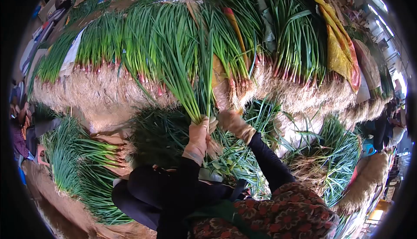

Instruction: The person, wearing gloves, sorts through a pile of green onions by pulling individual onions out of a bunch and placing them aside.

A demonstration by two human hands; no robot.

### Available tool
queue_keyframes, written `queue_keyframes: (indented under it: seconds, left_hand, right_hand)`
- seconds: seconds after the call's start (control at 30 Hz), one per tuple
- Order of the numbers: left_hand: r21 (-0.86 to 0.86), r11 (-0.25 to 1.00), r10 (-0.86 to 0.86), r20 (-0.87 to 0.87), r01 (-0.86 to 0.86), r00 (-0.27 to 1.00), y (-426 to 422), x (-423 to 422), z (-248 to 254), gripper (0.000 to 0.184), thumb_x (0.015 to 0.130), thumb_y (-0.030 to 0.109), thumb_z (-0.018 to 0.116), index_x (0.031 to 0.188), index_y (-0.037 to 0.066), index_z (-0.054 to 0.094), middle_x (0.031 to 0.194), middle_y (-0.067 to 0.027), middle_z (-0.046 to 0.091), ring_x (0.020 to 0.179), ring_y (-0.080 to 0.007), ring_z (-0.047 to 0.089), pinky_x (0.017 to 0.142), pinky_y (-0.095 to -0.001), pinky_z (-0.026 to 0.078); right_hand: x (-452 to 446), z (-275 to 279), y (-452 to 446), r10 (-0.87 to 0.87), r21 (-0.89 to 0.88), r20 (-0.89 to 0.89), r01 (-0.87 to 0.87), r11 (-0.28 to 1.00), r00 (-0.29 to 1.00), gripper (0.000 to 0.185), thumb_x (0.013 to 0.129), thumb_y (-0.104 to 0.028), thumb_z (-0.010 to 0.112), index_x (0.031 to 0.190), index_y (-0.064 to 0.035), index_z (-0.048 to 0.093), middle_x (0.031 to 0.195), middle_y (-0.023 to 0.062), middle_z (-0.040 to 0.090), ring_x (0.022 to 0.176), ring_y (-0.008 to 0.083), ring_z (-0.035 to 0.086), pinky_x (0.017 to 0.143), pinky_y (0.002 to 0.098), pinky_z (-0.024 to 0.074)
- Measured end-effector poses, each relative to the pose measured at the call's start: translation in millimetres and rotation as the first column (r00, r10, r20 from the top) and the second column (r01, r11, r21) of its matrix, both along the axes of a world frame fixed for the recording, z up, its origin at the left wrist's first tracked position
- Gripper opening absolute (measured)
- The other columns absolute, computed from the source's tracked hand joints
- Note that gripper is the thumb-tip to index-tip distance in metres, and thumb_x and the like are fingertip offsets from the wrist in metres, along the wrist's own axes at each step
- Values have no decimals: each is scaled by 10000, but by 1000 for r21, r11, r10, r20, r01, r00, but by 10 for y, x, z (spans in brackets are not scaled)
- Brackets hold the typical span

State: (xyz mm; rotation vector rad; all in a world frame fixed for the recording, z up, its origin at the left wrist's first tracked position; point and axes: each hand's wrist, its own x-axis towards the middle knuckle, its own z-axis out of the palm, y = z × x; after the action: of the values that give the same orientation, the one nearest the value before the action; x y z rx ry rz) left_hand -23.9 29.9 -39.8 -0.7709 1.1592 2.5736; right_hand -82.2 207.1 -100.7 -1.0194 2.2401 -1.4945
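Observation:
My left hand (198, 139), in a pale glove, is closed round a bunch of green onions (186, 91). Their leaves fan up and away from me, and pale roots (213, 147) hang below the fist. My right hand (236, 126), also gloved, is just to the right with its fingers curled together. What it grips, if anything, is hidden. Beyond both hands lies a long row of green onions (147, 48), with reddish bases and shaggy roots (108, 89) towards me. A smaller bundle (239, 71) lies just beyond my right hand.
Loose green leaves (239, 169) cover the ground below my hands. More onions lie in piles at left (95, 187) and right (339, 165). A yellow sack (339, 43) drapes over the row at right. Other people (26, 126) are at the far left edge.

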Motion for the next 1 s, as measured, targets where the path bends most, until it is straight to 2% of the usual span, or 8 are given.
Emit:
queue_keyframes:
  seconds: [0.13,0.33,0.5,0.67,0.73,0.83,0.9,1.0]
  left_hand:
    - [-121,993,6,8,-5,1000,38,51,-45,95,864,102,573,940,51,547,856,-114,641,742,-200,649,616,-299,554]
    - [79,988,136,-54,-131,989,-8,93,217,73,878,118,564,906,52,548,784,-65,618,597,-133,583,523,-257,505]
    - [189,979,-48,-120,71,992,-4,96,40,106,905,146,520,906,41,534,774,-68,584,555,-113,487,487,-255,414]
    - [522,836,-35,-251,166,967,-163,95,340,166,923,207,496,915,42,515,786,-17,517,611,-79,457,572,-215,390]
    - [702,642,-32,-378,309,925,-271,46,407,193,925,237,497,902,46,510,764,4,479,615,-71,447,616,-215,388]
    - [784,619,154,-171,40,973,-345,-33,492,267,919,311,500,884,47,522,690,32,447,647,-72,452,629,-255,406]
    - [836,543,198,-35,-80,980,-362,-67,520,261,920,329,494,910,76,557,654,33,466,626,-80,474,598,-269,416]
    - [863,506,5,-18,13,1000,-386,-93,297,213,923,300,496,936,104,576,612,48,455,583,-91,472,589,-281,428]
  right_hand:
    - [-140,894,-502,-420,137,654,447,884,629,223,913,-256,522,940,-43,583,633,19,565,539,123,559,457,221,438]
    - [23,51,-512,-206,58,963,609,791,175,256,893,-310,505,904,-71,593,664,4,573,497,110,506,423,228,398]
    - [46,721,-532,184,-371,903,490,789,389,348,864,-345,582,1026,-37,587,608,-37,518,488,69,448,440,199,367]
    - [-213,388,-674,-275,-128,658,464,877,701,187,868,-248,580,856,-65,611,543,-19,508,423,111,454,417,233,375]
    - [-251,-268,-548,60,367,241,-149,918,969,195,873,-221,536,853,-39,603,650,42,591,529,160,547,486,259,443]
    - [-52,-97,-281,134,507,444,-372,778,886,256,862,-245,523,981,-26,584,808,119,646,724,193,625,608,318,493]
    - [-214,339,-288,-113,694,88,21,720,990,333,861,-252,545,1123,-47,542,827,117,640,761,196,618,659,355,483]
    - [-817,-200,-330,-659,239,-84,657,715,747,420,846,-257,575,1208,-66,483,833,117,630,742,250,613,640,382,481]
